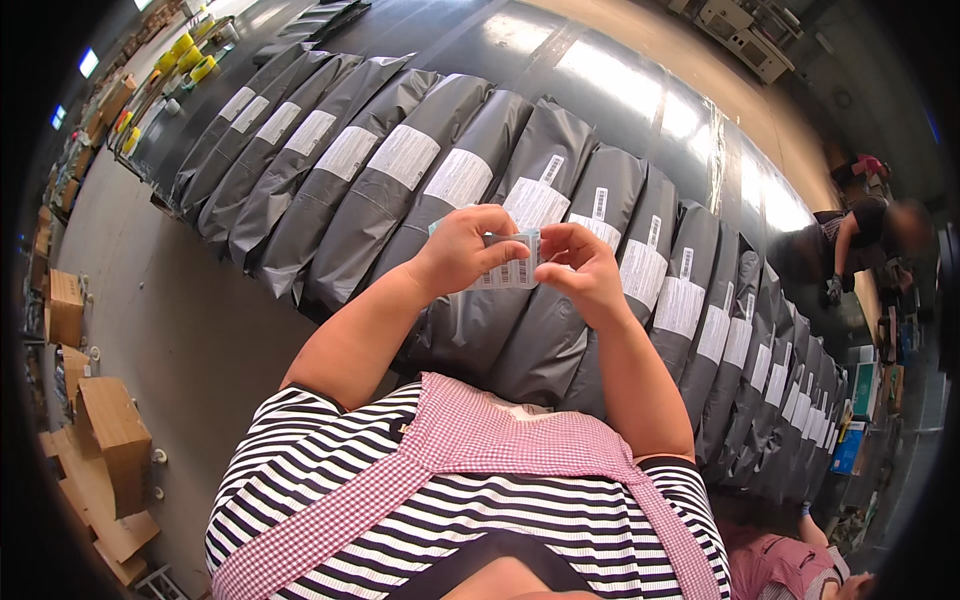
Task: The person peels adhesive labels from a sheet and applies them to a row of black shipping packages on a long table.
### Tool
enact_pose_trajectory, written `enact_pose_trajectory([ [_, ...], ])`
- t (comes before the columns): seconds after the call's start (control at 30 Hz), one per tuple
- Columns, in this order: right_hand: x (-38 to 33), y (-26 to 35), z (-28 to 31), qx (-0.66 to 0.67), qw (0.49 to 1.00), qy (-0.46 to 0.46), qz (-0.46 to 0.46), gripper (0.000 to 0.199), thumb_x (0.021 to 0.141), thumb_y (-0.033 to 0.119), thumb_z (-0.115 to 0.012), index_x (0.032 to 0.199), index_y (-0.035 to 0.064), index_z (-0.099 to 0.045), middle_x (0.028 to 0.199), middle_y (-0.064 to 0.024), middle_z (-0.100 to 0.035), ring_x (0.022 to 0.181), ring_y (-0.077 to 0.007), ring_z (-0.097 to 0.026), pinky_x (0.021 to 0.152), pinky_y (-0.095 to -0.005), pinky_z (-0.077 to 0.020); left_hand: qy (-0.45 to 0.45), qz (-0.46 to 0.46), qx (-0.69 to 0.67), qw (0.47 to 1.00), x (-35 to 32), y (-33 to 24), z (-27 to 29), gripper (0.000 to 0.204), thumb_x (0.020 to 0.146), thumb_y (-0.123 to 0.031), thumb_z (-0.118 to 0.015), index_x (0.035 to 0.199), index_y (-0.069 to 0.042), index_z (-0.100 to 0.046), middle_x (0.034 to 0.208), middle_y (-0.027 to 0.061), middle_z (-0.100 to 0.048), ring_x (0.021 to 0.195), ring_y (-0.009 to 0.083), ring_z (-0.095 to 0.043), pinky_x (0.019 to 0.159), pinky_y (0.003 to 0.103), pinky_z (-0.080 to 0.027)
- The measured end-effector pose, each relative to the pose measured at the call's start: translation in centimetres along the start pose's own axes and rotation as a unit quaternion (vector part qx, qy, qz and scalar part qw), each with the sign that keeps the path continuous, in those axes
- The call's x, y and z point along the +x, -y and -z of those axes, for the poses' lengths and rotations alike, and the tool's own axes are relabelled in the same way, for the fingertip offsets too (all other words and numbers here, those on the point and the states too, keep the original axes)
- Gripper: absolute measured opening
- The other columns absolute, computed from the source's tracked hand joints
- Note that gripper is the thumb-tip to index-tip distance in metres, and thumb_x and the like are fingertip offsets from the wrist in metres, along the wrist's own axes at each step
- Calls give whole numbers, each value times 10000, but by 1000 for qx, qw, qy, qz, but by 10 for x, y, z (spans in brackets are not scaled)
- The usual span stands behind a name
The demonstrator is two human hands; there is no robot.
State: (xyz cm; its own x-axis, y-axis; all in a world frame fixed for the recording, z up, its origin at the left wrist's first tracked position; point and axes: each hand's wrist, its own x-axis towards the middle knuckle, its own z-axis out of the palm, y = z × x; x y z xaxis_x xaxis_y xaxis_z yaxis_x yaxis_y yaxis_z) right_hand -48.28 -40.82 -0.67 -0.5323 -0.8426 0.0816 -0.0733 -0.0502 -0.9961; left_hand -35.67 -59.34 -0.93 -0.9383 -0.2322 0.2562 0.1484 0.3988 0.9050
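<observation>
In front of my chest, a small sheet of barcode stickers is held up above a row of packages. My left hand is closed on its left side, thumb in front. At the right edge, my right hand pinches the sheet's corner between thumb and fingers; whether a single sticker is lifted there I cannot tell. Just beyond the hands, a dark grey plastic mailing bag carries a white label and a narrow barcode strip. Bags left of it show white labels only; several to its right also bear barcode strips.
The bags lie side by side along a long dark table. Yellow tape rolls sit at the far left. Cardboard boxes stand on the left floor. A person works across the table, another person at the lower right.
</observation>
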Motion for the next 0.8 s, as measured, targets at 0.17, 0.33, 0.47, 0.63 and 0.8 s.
enact_pose_trajectory([
  [0.17, -31, 17, -16, 47, 997, -63, -20, 294, 769, 44, -824, 981, 47, -620, 873, 7, -639, 757, -51, -578, 672, -207, -474, -45, -122, 30, 991, -19, -18, -14, 299, 825, -252, -797, 783, -33, -598, 748, 68, -576, 686, 235, -536, 639, 354, -436],
  [0.33, -38, 24, -17, 37, 997, 2, -65, 219, 788, 39, -801, 901, 45, -614, 775, 28, -629, 690, -31, -535, 599, -212, -434, -75, -122, 65, 988, -36, -34, -16, 287, 811, -239, -802, 776, -44, -595, 727, 74, -564, 685, 269, -530, 643, 378, -419],
  [0.47, -40, 22, -25, -47, 997, -35, -51, 157, 818, 65, -773, 809, 35, -619, 694, 34, -618, 630, -31, -514, 567, -223, -409, -88, -54, 112, 988, -50, -51, -16, 162, 809, -121, -787, 858, -26, -665, 830, 82, -656, 768, 243, -617, 721, 338, -483],
  [0.63, -46, 31, -44, -153, 987, -44, -24, 107, 839, 12, -742, 840, 27, -636, 719, 31, -636, 657, -32, -540, 607, -213, -435, -99, -19, 79, 992, -61, -59, -11, 168, 799, -17, -739, 961, -4, -695, 898, 116, -681, 826, 232, -650, 757, 313, -510],
  [0.8, -39, 31, -68, -71, 995, -71, 7, 129, 865, 9, -688, 974, 25, -620, 782, -25, -673, 697, -63, -585, 646, -230, -472, -96, -29, 156, 983, -63, -60, 11, 102, 790, -28, -745, 838, -1, -659, 764, 113, -646, 670, 232, -599, 632, 334, -466],
])
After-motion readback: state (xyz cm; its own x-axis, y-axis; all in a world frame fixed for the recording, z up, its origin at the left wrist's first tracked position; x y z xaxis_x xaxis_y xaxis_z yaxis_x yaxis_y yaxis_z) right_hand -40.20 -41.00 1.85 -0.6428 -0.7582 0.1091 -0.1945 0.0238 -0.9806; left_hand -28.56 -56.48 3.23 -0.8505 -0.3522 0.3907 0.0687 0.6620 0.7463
